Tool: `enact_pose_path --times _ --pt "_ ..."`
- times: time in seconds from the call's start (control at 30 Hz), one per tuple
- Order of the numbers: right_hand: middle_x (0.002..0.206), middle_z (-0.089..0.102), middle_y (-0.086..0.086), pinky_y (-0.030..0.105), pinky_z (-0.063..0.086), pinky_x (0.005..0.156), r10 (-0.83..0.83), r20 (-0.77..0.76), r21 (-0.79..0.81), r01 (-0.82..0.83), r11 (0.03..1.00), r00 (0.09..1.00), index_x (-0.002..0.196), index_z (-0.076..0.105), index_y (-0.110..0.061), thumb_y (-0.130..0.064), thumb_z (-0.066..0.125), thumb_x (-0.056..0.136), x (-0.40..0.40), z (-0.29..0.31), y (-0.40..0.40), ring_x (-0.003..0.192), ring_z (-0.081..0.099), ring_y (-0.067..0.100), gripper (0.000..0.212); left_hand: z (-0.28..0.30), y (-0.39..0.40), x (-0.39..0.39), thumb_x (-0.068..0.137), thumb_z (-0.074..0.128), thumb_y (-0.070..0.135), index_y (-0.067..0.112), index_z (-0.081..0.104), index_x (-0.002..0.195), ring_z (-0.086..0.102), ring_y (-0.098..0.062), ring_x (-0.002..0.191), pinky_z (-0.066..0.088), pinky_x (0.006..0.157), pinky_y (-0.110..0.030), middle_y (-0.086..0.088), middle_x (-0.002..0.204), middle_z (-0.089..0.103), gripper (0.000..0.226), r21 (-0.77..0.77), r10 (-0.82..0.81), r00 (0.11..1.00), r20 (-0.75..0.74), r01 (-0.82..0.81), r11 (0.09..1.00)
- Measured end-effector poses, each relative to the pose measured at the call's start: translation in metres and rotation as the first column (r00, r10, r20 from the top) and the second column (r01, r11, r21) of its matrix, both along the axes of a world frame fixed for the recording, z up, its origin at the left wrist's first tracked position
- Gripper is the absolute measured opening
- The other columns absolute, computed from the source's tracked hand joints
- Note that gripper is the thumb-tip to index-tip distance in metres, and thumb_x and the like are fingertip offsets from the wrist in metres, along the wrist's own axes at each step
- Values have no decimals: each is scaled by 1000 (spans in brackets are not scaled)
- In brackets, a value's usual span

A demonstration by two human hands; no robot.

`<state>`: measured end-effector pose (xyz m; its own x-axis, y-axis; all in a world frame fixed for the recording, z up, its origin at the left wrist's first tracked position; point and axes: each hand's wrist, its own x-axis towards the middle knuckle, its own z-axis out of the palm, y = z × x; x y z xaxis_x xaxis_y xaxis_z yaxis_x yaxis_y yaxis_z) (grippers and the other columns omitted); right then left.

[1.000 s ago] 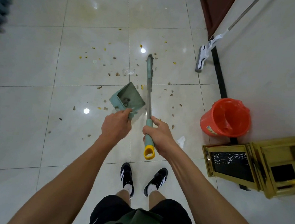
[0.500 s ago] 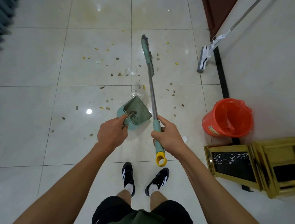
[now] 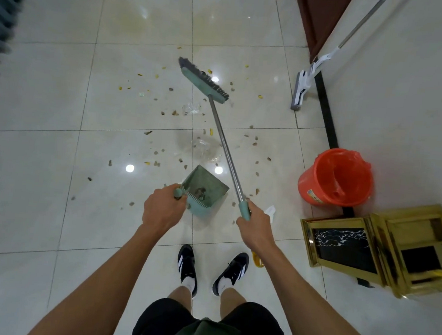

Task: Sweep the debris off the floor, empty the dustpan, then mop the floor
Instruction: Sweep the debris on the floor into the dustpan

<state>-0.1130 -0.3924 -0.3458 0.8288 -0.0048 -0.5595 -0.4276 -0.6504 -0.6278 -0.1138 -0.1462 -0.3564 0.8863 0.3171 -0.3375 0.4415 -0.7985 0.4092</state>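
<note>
Some debris (image 3: 199, 192) in dustpan (image 3: 207, 190) (left hand (image 3: 163, 210) gripping).

A gold-framed stand with black marbled panels (image 3: 341, 248) sits against the white wall (image 3: 407, 103). A dark brown wooden door (image 3: 310, 17) shows at top, grey pleated curtains (image 3: 0, 14) at far left.

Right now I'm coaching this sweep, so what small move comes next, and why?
Probably draw the broom head back toward the dustpan. It sits at the far edge of the debris, scraps lie between it and the pan, and the left hand holds the pan low while the right hand holds the broom.
</note>
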Motion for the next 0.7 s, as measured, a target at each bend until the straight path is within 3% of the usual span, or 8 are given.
enact_pose_path --times 0.13,0.23,0.3,0.4,0.5,0.7 --pt "81 55 4 32 50 59 26 22 -11 -25 1000 999 110 57 -16 -6 53 90 6 -4 -5 65 53 16 22 -5 -11 -15 89 48 39 30 62 88 60 -17 56 55 55 -34 9 59 58 17 -21 -21 999 35 22 1000" --pt "81 56 8 29 44 55 50 20 -46 -49 998 999 105 56 -11 -6 54 89 8 -9 -9 63 50 17 17 -3 -13 -9 81 51 40 23 64 114 66 -26 70 53 60 -33 1 69 66 38 -77 38 997 -63 -43 996" --pt "82 56 9 29 43 53 65 7 -73 -64 995 998 103 55 -10 -7 54 89 7 -13 -13 63 50 17 14 1 -13 1 80 48 47 22 67 98 67 -27 72 57 65 -36 -1 70 68 35 -98 85 992 -94 -94 991" --pt "86 58 9 30 45 56 81 -11 -97 -82 992 997 103 55 -10 -8 55 91 5 -18 -17 66 52 17 12 9 -15 10 80 46 43 25 59 68 61 -18 56 42 48 -24 6 59 61 25 -82 105 993 -55 -110 991" --pt "84 56 8 31 46 58 95 -8 -104 -95 990 995 100 55 -10 -8 56 91 6 -21 -21 66 51 17 9 8 -18 7 82 50 39 24 57 64 56 -14 52 34 47 -22 7 57 58 24 -93 132 991 -36 -135 987" --pt "80 53 5 33 48 61 116 7 -102 -115 988 993 96 55 -10 -9 55 89 15 -22 -25 67 52 20 7 8 -32 -2 86 45 44 30 53 72 57 -16 55 37 50 -24 8 62 59 21 -47 55 998 -14 -56 997"
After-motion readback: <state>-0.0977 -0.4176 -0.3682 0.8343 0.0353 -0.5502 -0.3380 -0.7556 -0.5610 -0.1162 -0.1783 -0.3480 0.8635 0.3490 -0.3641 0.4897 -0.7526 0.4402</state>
